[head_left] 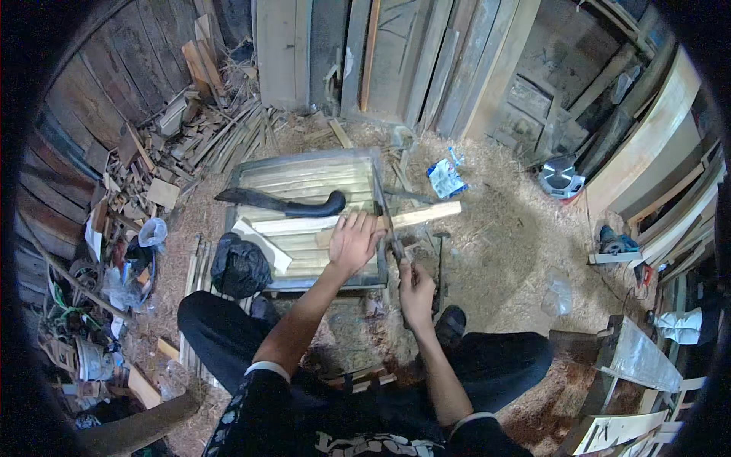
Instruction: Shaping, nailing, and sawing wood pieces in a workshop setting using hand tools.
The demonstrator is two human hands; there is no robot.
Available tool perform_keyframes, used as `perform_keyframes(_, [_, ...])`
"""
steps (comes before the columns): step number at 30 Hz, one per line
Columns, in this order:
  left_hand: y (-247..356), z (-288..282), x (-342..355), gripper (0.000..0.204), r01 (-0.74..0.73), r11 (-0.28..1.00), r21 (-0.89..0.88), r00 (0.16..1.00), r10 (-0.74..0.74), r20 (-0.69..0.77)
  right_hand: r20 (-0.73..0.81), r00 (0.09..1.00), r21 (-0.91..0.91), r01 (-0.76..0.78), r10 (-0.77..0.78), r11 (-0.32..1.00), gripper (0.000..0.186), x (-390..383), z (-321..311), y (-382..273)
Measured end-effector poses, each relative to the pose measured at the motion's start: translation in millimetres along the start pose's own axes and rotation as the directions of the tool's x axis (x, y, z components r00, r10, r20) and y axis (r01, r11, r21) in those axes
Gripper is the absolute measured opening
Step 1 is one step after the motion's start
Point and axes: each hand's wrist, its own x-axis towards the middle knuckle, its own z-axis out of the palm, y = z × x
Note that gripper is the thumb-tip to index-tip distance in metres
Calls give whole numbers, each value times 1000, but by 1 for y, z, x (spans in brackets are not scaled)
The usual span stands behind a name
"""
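Note:
My left hand (354, 244) presses on a pale wooden strip (430, 214), fingers curled over it, on a slatted wooden panel (297, 179) with a grey frame. My right hand (415, 293) grips a narrow dark bladed tool (391, 238) that reaches up across the strip at the panel's right edge. A machete-like blade with a curved black handle (327, 204) lies on the panel above my left hand. A short white board (263, 247) and a crumpled black plastic bag (240, 266) are at its left.
Scrap wood (164, 190) and plastic bags (152, 232) pile along the left wall. Boards (472, 61) lean at the back. A blue-and-white packet (445, 179), a circular saw (561, 183), a teal power tool (617, 242) and a grey metal-topped piece (647, 358) are to the right.

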Motion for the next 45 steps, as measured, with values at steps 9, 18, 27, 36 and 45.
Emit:
perform_keyframes(9, [10, 0, 6, 36, -34, 998, -52, 996, 30, -80, -85, 994, 55, 70, -65, 996, 38, -3, 3, 12])
perform_keyframes(18, [3, 3, 0, 40, -34, 999, -33, 996, 31, -81, -46, 997, 131, 60, -54, 990, 39, 3, 9, 14])
perform_keyframes(27, [12, 1, -3, 38, -97, 995, 16, 995, 98, -23, -22, 996, 217, -77, 84, 973, 43, -14, 1, 16])
perform_keyframes(36, [5, 1, 3, 37, -35, 999, -39, 998, 33, -56, 20, 988, 200, -151, 150, 968, 43, -40, -18, 4])
perform_keyframes(45, [-3, 7, -1, 38, -88, 996, 25, 995, 89, -43, 50, 997, 167, -72, 65, 983, 38, -26, -12, 19])
